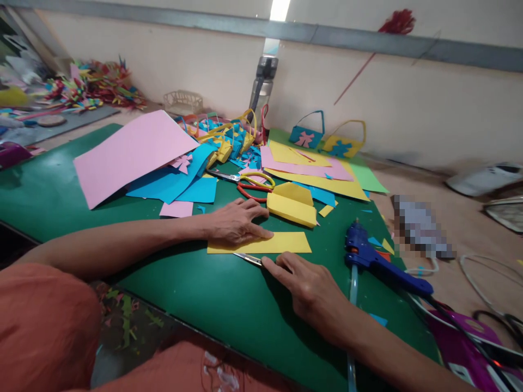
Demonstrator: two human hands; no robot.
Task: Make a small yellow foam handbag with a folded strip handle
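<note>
A yellow paper strip lies flat on the green table. Pressed down on its left half is my left hand, fingers stretched out and holding nothing. My right hand is closed around a slim craft knife, whose blade points left along the strip's near edge. Just beyond the strip sits a folded yellow paper piece with a raised flap. Scissors with red and yellow handles lie behind my left hand.
A blue glue gun with its cord lies at the right. Pink sheet, blue paper and a heap of small paper bags cover the back. Two finished little bags lean near the wall; a bottle stands behind.
</note>
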